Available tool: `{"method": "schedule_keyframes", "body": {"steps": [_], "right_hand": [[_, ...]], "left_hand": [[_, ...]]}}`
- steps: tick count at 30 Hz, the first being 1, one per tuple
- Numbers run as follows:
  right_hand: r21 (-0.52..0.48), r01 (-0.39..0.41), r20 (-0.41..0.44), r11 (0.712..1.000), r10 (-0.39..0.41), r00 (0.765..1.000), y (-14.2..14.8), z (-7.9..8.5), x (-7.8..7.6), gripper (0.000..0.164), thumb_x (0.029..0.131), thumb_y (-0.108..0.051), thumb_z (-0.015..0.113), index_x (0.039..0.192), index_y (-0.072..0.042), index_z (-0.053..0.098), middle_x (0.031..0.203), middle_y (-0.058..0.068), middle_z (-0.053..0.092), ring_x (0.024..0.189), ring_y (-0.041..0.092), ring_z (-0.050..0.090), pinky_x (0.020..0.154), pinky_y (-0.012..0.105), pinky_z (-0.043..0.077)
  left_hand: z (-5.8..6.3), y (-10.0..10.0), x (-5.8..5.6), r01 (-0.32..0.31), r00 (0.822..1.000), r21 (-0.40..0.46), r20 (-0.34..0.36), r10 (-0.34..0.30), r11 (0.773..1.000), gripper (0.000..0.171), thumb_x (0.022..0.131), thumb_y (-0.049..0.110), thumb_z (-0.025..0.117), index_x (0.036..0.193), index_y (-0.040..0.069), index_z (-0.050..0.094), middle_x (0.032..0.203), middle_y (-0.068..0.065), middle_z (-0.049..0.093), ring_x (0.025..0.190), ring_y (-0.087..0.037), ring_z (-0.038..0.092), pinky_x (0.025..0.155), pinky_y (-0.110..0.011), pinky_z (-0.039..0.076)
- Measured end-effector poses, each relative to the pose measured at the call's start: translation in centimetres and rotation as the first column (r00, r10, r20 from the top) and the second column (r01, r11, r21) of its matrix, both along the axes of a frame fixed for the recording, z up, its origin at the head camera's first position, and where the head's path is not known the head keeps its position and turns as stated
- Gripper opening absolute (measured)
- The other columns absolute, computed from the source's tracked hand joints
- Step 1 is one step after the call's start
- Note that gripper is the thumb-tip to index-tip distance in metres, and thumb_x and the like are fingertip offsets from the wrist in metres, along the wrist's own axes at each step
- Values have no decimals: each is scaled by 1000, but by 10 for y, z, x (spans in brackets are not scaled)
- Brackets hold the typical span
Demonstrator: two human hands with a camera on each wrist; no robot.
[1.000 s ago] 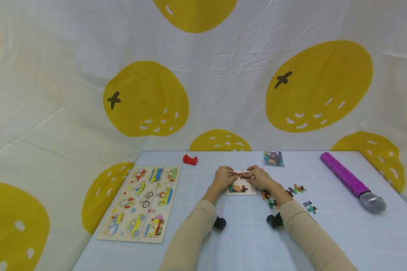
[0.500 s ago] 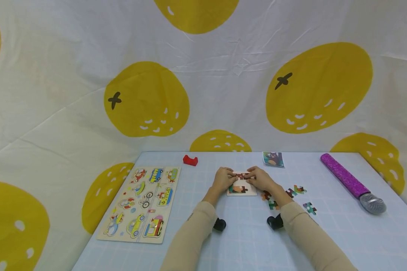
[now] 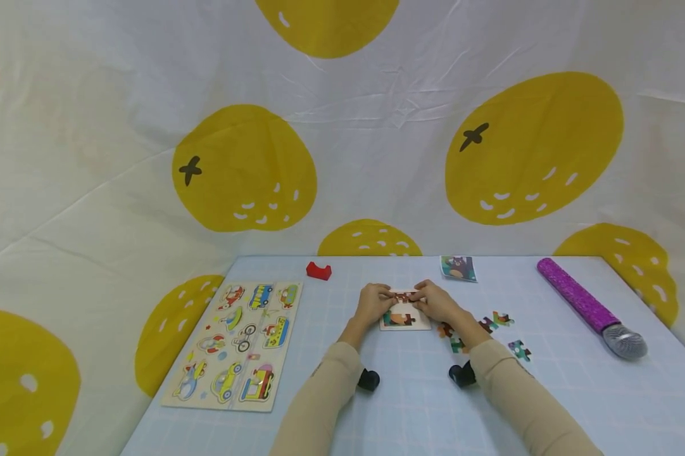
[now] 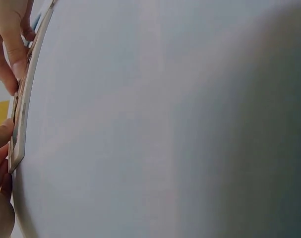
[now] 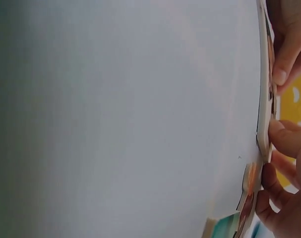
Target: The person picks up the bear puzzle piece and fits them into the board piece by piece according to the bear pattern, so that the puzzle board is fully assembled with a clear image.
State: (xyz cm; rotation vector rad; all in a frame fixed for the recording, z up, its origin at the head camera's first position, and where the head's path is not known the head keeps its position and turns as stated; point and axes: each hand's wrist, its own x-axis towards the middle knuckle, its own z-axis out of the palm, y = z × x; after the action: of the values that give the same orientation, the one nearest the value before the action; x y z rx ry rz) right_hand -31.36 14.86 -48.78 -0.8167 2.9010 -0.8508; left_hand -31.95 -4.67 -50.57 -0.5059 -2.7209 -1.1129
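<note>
The white jigsaw tray point(image 3: 406, 307) sits mid-bench, toward the far side, between the person's left hand point(image 3: 373, 303) and right hand point(image 3: 435, 300). The wrist views show each hand's thumb on top and bent fingers at the side edge, pinching the tray; whether a single piece is also caught there is hard to tell. A wide strip of bench point(image 3: 416, 408) runs from the tray's near edge between the two sleeves point(image 3: 320, 392), and more bench separates the tray from the peg puzzle board point(image 3: 238, 356) at left. Room is tighter at right, where the loose jigsaw pieces point(image 3: 457, 344) begin just beside the tray and under the right forearm.

The tray is flat and thin, with straight sides. Brown pieces point(image 3: 402, 297) line its far end, and an orange and green section point(image 3: 399, 319) fills the near left corner. The peg board is pale, with brightly painted vehicle shapes. A notched red block point(image 3: 319, 272) and a bear picture card point(image 3: 459, 268) lie near the far edge. At right is a microphone point(image 3: 570, 292) with a glittery purple handle and a silver mesh head.

The tray lies square to the bench, its near edge running left to right. The far row's long axis runs the same way, while the microphone slants, head toward the near right.
</note>
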Motion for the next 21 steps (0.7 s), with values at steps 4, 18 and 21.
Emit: {"method": "schedule_keyframes", "body": {"steps": [4, 18, 21], "right_hand": [[-38, 25, 5, 999, -25, 1000, 0, -2, 0, 20, 89, -5, 62, 106, 2, 69, 121, 27, 54, 111, 43, 52, 92, 54, 43], [-33, 3, 20, 999, -2, 1000, -1, 2, 1, 21, 89, -3, 61, 107, 2, 70, 119, 27, 50, 106, 43, 53, 88, 53, 45], [-50, 9, 42, 999, -7, 999, 0, 3, 1, 20, 89, -3, 61, 106, 2, 70, 120, 27, 50, 107, 44, 51, 89, 54, 44]], "left_hand": [[-2, 0, -1, -23, 1000, 19, 7, 23, 1000, 12, 82, 13, 73, 85, 2, 75, 107, -9, 69, 104, -29, 59, 93, -38, 46], [0, 1, 1, -37, 999, 92, 36, 34, 995, 11, 79, 9, 72, 87, 1, 74, 105, -9, 68, 102, -26, 60, 90, -36, 48], [-1, -1, 0, -28, 999, 98, 41, 24, 995, 13, 79, 9, 72, 90, 1, 74, 106, -10, 68, 104, -27, 61, 90, -35, 49]]}}
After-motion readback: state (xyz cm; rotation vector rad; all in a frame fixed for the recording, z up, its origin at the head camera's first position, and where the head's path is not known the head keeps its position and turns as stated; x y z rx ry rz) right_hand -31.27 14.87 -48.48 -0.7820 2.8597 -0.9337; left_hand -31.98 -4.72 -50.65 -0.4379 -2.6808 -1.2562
